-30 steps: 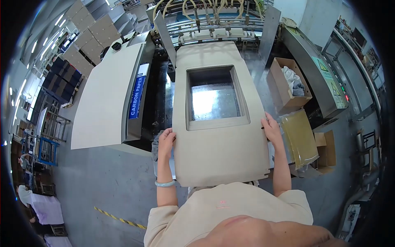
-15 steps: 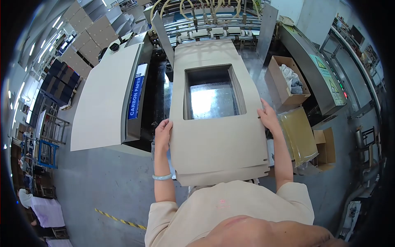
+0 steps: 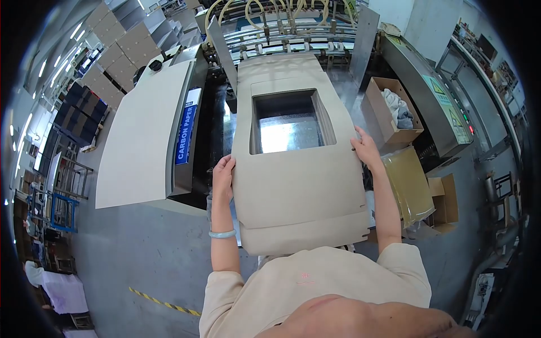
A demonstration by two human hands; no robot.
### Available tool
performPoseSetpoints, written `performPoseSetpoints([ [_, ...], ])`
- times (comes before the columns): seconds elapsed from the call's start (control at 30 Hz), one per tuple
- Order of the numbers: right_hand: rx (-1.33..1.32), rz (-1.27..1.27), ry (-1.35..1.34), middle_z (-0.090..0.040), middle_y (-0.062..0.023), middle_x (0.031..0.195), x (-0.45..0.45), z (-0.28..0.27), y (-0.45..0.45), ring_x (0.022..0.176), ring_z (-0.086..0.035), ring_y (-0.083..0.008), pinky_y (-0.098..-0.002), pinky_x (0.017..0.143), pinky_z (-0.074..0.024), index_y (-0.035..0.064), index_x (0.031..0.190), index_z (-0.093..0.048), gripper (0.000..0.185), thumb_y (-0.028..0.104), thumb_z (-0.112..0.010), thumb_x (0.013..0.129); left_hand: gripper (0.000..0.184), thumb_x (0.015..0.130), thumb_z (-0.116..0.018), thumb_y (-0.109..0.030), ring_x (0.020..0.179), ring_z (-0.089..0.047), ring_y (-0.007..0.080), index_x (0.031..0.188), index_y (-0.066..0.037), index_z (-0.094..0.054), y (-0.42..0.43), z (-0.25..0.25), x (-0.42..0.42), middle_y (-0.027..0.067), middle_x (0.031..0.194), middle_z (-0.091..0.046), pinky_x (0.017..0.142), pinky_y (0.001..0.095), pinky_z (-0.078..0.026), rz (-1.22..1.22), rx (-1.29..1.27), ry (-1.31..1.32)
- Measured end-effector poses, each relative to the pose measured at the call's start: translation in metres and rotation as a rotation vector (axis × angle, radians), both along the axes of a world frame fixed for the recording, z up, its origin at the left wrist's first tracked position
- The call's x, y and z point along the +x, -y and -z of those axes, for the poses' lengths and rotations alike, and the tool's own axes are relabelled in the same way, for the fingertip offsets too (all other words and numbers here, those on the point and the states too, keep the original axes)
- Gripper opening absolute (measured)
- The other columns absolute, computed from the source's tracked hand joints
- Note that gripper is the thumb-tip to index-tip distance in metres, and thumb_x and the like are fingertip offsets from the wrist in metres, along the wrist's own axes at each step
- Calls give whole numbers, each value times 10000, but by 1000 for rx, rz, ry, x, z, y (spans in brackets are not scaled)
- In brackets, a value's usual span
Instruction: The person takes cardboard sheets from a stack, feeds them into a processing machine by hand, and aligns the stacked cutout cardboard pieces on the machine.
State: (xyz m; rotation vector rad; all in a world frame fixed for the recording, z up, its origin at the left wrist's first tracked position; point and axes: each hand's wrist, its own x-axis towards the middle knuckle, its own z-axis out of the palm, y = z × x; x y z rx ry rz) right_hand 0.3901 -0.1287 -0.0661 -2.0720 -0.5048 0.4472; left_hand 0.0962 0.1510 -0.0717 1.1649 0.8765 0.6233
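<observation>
Before me lies a stack of beige cardboard sheets (image 3: 298,186) with a rectangular cut-out near its far half. A dark, shiny metal surface (image 3: 287,132) shows through the opening. My left hand (image 3: 224,173) holds the left edge of the upper sheet, its fingers bent over the rim. At the opposite edge, a little farther forward, my right hand (image 3: 365,147) grips the same sheet with thumb and fingers. The near edges of lower sheets stick out toward my body, slightly out of line. The undersides of both hands are hidden.
Rollers and hoses of a machine (image 3: 287,42) stand at the far end between upright metal plates (image 3: 365,45). To the left are a large pale sheet (image 3: 141,135) and a blue carbon paper box (image 3: 187,132). A carton with cloths (image 3: 389,121) and a plastic-wrapped yellowish stack (image 3: 408,186) stand right.
The upper cardboard sheet has slid forward, away from my body, and both hands have moved forward with it. More of the lower sheets now shows at the near end.
</observation>
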Motion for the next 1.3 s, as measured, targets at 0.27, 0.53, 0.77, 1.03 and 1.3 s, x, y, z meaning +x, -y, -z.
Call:
performPoseSetpoints([
  [0.27,91,3,24,-546,-12,703,11,-2,-11,611,-448,-101,-220,578,-379,13,1369,-434,517,156,-519,879,323,913,-570,-178,865,-568,127,1146,46,-577,-8,-12,16,97,993,-632,763,217,-446,4,61,-37],
  [0.53,151,-1,17,-584,-40,812,25,16,-19,666,-496,-131,-244,624,-422,4,1353,-444,504,204,-518,896,364,918,-568,-230,848,-576,140,1173,31,-566,-24,0,21,113,998,-629,758,227,-453,21,61,-67],
  [0.77,223,-3,-356,-648,-91,966,14,1,4,833,-600,-187,-271,734,-484,1,1287,-501,444,238,-532,914,448,929,-557,-308,919,-601,194,1250,1,-513,-2,-14,-3,161,1059,-619,809,262,-474,33,-45,-117],
  [1.03,876,17,-553,-630,-98,1061,0,12,-26,910,-614,-187,-297,778,-526,42,1227,-542,359,272,-506,954,518,933,-543,-363,1036,-593,256,1306,-13,-462,-2,-28,-9,208,1186,-573,857,293,-479,-13,-267,416],
  [1.3,981,-71,-177,-557,-87,1270,-39,43,-81,1146,-547,-217,-384,983,-456,128,1321,-477,436,397,-393,988,516,931,-551,-316,1082,-567,254,1327,-6,-438,9,-29,-1,208,1309,-492,860,284,-473,-105,-344,445],
])
